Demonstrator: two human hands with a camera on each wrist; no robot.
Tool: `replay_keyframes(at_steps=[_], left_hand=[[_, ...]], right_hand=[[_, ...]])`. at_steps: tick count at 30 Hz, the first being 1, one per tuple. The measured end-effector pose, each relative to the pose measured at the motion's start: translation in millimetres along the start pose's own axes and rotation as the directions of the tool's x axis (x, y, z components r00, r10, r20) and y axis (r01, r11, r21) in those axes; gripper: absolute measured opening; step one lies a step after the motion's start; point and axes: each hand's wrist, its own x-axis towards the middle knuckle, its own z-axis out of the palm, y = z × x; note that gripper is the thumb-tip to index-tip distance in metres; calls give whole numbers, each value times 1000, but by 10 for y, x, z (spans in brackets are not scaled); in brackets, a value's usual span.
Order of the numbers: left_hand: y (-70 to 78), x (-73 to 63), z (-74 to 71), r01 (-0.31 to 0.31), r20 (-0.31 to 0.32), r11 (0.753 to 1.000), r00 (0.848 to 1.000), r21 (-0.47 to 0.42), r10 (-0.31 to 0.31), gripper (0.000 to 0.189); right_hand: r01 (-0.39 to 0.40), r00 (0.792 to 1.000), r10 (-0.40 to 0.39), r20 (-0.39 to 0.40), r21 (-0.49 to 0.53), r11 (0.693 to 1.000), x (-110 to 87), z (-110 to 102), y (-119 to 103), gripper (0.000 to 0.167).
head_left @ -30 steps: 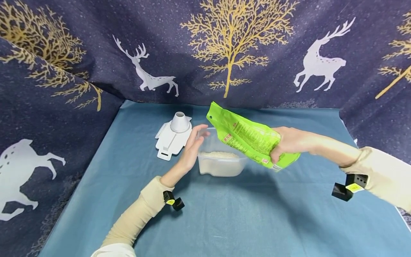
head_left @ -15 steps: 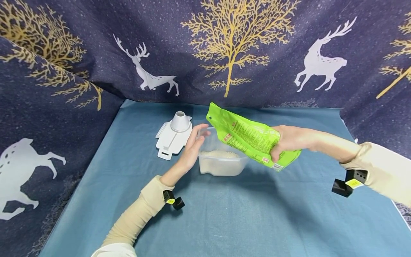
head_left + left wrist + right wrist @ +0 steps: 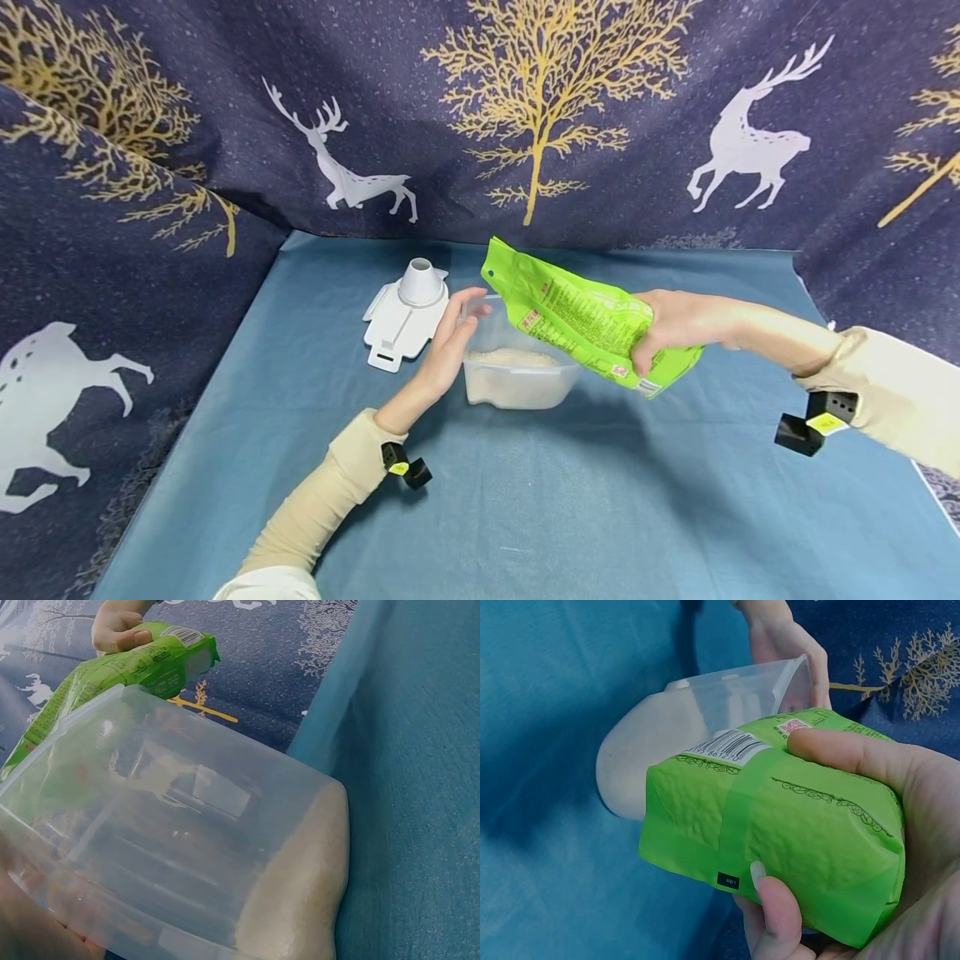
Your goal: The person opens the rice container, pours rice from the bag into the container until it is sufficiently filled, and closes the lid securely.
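Note:
My right hand (image 3: 678, 321) grips the bottom end of a bright green printed bag (image 3: 573, 312). The bag is tilted, its narrow top end pointing up and left, over a clear plastic container (image 3: 521, 392). White grains that look like rice (image 3: 510, 358) lie in the container, heaped along its bottom in the left wrist view. Around the container's left side my left hand (image 3: 450, 342) holds its wall near the rim. Close up in the right wrist view, thumb and fingers press into the bag's bottom end (image 3: 780, 817). The bag's mouth is hidden from view.
Left of the container lies a flat white lid (image 3: 405, 329) with a cone-shaped spout (image 3: 422, 285). A blue cloth (image 3: 525, 517) covers the table. Behind it hangs a dark blue curtain (image 3: 615, 192) with deer and trees.
Both hands, the bag and the container stay almost where they were. Only a very slight shift of the right wrist shows.

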Motion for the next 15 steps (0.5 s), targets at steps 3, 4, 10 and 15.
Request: replay_keyframes(at_steps=[3,4,10,15], left_hand=[[2,3,0,-2,-1,1000,1000,-3,2,40],[3,3,0,-2,-1,1000,1000,-5,2,40],[-17,3,-4,-7,-2,1000,1000,-5,7,40],[-17,9,-1,-13,3,1000,1000,-14,13,41]], right_hand=[[0,1000,0,2,-2,1000,-4,-4,-7,65],[-1,1000,1,3,-5,1000,-3,-4,-8,66],[-3,1000,3,5,-9,1000,-3,-4,-11,66],[2,1000,-2,7,-6,1000,-15,0,-17,67]])
